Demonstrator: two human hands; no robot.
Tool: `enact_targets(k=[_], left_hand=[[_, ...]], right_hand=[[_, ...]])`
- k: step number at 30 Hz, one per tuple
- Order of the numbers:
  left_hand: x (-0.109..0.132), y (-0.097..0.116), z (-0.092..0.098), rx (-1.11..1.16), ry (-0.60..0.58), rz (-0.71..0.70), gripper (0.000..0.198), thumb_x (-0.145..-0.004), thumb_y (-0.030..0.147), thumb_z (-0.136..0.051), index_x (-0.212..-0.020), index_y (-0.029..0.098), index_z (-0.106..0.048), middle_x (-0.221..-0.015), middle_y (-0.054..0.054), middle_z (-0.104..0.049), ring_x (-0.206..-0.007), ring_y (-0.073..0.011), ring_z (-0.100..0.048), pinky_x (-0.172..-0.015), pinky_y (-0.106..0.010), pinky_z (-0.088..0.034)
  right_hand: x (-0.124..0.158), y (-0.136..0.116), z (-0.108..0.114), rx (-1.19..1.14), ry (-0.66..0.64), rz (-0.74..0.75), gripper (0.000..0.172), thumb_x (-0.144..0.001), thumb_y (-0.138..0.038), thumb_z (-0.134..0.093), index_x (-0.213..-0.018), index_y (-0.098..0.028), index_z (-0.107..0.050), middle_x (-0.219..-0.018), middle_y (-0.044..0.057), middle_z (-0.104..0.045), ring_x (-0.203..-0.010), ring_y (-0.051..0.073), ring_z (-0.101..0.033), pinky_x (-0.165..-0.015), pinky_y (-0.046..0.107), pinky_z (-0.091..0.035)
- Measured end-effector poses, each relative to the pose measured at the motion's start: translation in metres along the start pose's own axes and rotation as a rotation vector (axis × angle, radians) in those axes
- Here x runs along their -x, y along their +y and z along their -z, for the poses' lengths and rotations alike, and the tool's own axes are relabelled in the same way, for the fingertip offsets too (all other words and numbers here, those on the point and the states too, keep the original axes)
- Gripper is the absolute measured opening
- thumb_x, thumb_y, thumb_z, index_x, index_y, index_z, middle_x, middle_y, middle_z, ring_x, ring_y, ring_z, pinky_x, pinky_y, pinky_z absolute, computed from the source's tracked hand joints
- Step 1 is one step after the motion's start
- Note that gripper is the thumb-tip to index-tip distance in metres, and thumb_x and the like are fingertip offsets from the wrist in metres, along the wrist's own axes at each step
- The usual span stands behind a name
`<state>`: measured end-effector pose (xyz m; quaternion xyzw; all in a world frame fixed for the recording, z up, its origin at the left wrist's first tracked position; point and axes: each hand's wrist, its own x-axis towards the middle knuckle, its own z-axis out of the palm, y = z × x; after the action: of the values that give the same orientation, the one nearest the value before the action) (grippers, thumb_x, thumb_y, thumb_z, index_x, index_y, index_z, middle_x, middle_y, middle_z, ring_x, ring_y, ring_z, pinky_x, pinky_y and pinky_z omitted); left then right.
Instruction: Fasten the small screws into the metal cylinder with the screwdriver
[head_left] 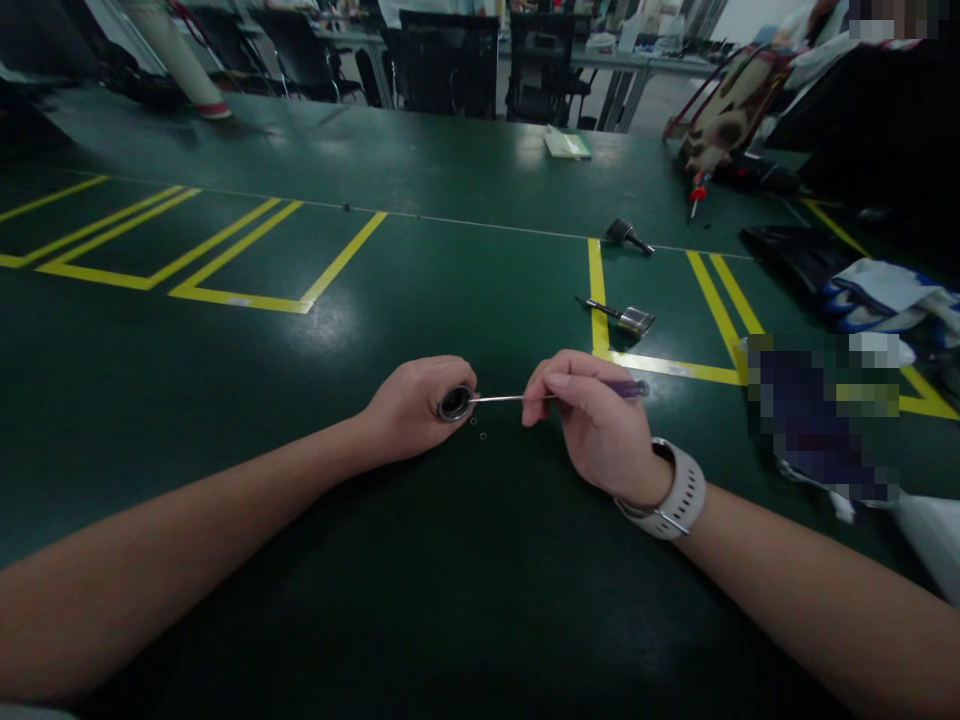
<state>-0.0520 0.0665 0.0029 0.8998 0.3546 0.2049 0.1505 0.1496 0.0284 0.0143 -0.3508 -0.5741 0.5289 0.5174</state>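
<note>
My left hand (416, 405) is closed around a dark metal cylindrical part (454, 403), its round open end facing me. In my right hand (592, 410) is a thin screwdriver (501, 399) with a purplish handle, pointing left. Its tip meets the right side of the metal part; exactly where it enters or touches is too small to tell. Just below the tip, two tiny rings lie on the green table (420, 600). Farther off to the right are a metal piece with a slim shaft (630, 318) and a similar dark piece (628, 236).
Yellow tape (247, 300) marks boxes on the table. A small notepad (568, 144) lies at the far edge. At the far right, another person's hand (716, 140) is near a red-handled screwdriver (698, 188). White-and-blue cloth (892, 290) lies at the right. Chairs (448, 65) stand beyond.
</note>
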Motion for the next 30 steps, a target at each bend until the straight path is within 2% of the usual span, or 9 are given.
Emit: enact_targets(k=[7,9,12,17,20,23,25,27,30], left_hand=[[-0.001,0.003,0.0,0.005,0.053,0.008,0.012,-0.077,0.024,-0.053,-0.068,0.017,-0.048,-0.062,0.002,-0.052,-0.057,-0.0107,-0.049,-0.053,-0.023,-0.036],[-0.001,0.004,0.0,0.006,0.064,0.002,0.012,-0.078,0.023,-0.051,-0.068,0.017,-0.048,-0.062,0.002,-0.051,-0.057,-0.0108,-0.049,-0.054,-0.023,-0.037],[-0.001,0.004,0.0,-0.027,0.069,0.0,0.012,-0.08,0.022,-0.05,-0.069,0.017,-0.048,-0.062,0.002,-0.05,-0.057,-0.0108,-0.048,-0.055,-0.024,-0.036],[0.002,0.005,0.0,-0.046,0.074,0.033,0.012,-0.08,0.018,-0.051,-0.069,0.017,-0.047,-0.064,0.002,-0.051,-0.057,-0.0106,-0.048,-0.054,-0.023,-0.035],[0.002,0.005,0.0,-0.03,0.075,0.032,0.011,-0.08,0.017,-0.051,-0.07,0.017,-0.048,-0.065,0.001,-0.052,-0.058,-0.0104,-0.048,-0.054,-0.022,-0.036],[0.002,0.005,-0.001,-0.047,0.081,0.024,0.01,-0.079,0.015,-0.051,-0.07,0.016,-0.049,-0.064,0.001,-0.051,-0.058,-0.0106,-0.049,-0.054,-0.022,-0.036],[0.001,0.005,-0.001,-0.063,0.081,0.016,0.01,-0.079,0.015,-0.05,-0.069,0.016,-0.049,-0.064,0.001,-0.051,-0.058,-0.0109,-0.049,-0.054,-0.022,-0.036],[0.001,0.005,-0.001,-0.071,0.066,0.003,0.011,-0.08,0.017,-0.05,-0.069,0.016,-0.049,-0.063,0.001,-0.051,-0.059,-0.0114,-0.049,-0.055,-0.023,-0.037],[0.002,0.005,0.0,-0.069,0.041,-0.01,0.011,-0.08,0.019,-0.05,-0.07,0.016,-0.049,-0.064,0.001,-0.051,-0.059,-0.0119,-0.049,-0.055,-0.024,-0.038]], right_hand=[[0.008,-0.009,-0.008,0.563,-0.321,0.445,0.015,-0.086,-0.017,-0.047,-0.087,-0.02,-0.061,-0.083,0.005,-0.066,-0.083,0.019,-0.06,-0.078,0.037,-0.047],[0.009,-0.008,-0.01,0.671,-0.358,0.495,0.014,-0.086,-0.016,-0.047,-0.089,-0.019,-0.06,-0.09,0.007,-0.066,-0.088,0.02,-0.059,-0.08,0.039,-0.046],[0.01,-0.008,-0.013,0.685,-0.317,0.443,0.013,-0.085,-0.015,-0.047,-0.084,-0.017,-0.06,-0.087,0.008,-0.066,-0.084,0.02,-0.059,-0.076,0.038,-0.046],[0.009,-0.009,-0.015,0.479,-0.19,0.258,0.016,-0.087,-0.017,-0.047,-0.078,-0.019,-0.06,-0.076,0.005,-0.065,-0.073,0.017,-0.059,-0.07,0.034,-0.047],[0.011,-0.009,-0.014,0.479,-0.169,0.304,0.016,-0.087,-0.017,-0.046,-0.08,-0.018,-0.06,-0.077,0.005,-0.065,-0.074,0.017,-0.059,-0.071,0.034,-0.047],[0.015,-0.01,-0.014,0.583,-0.212,0.391,0.014,-0.084,-0.013,-0.048,-0.084,-0.016,-0.061,-0.081,0.007,-0.065,-0.078,0.018,-0.059,-0.075,0.036,-0.045],[0.016,-0.011,-0.015,0.631,-0.233,0.386,0.014,-0.083,-0.012,-0.048,-0.083,-0.015,-0.061,-0.083,0.007,-0.066,-0.079,0.018,-0.058,-0.075,0.037,-0.044],[0.016,-0.011,-0.016,0.582,-0.209,0.322,0.014,-0.084,-0.014,-0.048,-0.081,-0.015,-0.062,-0.081,0.007,-0.066,-0.077,0.018,-0.058,-0.074,0.037,-0.044],[0.01,-0.008,-0.014,0.33,-0.13,0.113,0.018,-0.086,-0.019,-0.049,-0.076,-0.016,-0.065,-0.076,0.005,-0.067,-0.075,0.017,-0.061,-0.072,0.034,-0.047]])
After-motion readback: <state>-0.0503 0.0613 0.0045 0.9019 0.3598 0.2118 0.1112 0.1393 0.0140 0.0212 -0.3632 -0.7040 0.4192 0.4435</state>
